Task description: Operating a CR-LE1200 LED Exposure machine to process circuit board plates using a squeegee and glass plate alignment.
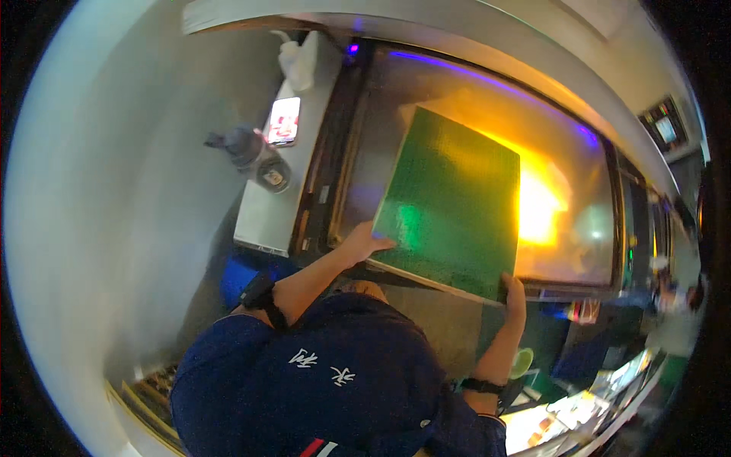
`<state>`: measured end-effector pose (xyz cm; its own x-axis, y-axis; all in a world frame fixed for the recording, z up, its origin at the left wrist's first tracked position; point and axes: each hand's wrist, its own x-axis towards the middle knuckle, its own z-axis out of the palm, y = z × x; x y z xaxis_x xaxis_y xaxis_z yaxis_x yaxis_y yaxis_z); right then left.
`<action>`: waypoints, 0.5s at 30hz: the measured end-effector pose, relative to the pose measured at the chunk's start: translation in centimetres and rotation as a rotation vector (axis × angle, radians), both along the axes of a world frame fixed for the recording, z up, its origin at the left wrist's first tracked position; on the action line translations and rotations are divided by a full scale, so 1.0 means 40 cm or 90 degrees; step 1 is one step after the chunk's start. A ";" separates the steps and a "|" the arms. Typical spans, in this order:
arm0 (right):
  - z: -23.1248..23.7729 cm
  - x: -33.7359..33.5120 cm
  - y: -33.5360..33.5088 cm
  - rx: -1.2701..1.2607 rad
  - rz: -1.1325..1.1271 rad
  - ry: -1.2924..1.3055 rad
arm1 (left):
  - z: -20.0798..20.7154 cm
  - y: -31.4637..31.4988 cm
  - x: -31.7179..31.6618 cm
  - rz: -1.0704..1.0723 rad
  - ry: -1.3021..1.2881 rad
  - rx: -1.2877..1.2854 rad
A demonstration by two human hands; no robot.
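A large flat green panel (453,202), rectangular with a pale edge, is held between my two hands over a framed glass surface (579,255) that glows yellow. My left hand (364,245) grips the panel's near left corner, thumb on top. At the near right corner, my right hand (513,295) closes around the edge. The panel sits at an angle to the frame and covers part of the bright light. Fingers beneath the panel are hidden, and I cannot tell whether the panel touches the glass.
Left of the frame runs a pale ledge (263,217) with a lit phone (284,120), a dark-capped bottle (266,167) and a white spray bottle (297,65). A blue container (255,280) stands below it. At the far right is a small screen (665,128). Overhead, a white hood edge (426,23) spans the frame.
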<state>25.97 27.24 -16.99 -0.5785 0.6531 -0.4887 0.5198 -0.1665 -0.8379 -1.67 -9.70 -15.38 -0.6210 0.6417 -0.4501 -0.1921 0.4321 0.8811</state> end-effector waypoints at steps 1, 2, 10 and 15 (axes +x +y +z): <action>0.024 0.079 -0.055 0.006 -0.051 0.006 | 0.002 0.010 0.022 -0.031 -0.020 0.038; 0.045 0.166 -0.112 0.018 -0.114 0.011 | -0.003 0.032 0.044 -0.076 -0.045 0.077; 0.101 0.711 -0.746 0.025 -0.726 0.167 | 0.024 0.275 0.312 -0.513 -0.131 0.116; 0.090 0.829 -1.110 0.131 -1.030 0.227 | 0.107 0.459 0.668 -0.816 -0.094 0.064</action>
